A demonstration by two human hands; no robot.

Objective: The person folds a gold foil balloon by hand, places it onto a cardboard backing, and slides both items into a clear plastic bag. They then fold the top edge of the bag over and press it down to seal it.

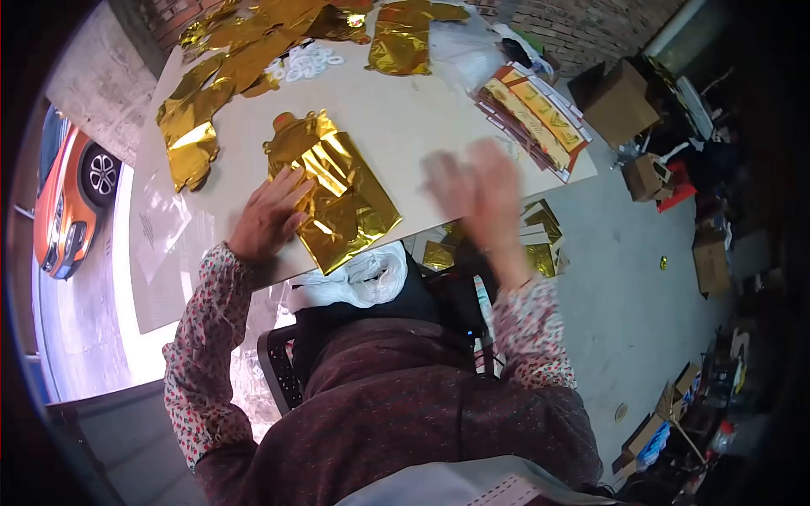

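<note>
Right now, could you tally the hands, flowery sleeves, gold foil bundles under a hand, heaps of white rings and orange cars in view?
Hands: 2, left hand and right hand (blurred)
Flowery sleeves: 2, left sleeve and right sleeve
Gold foil bundle under the left hand: 1
Heap of white rings: 1
Orange car: 1
Total: 7

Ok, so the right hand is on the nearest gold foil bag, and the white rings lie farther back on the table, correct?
No: the head view shows the left hand on that gold foil bag; the right hand is apart from it. The white rings lie farther back on the table.
</note>
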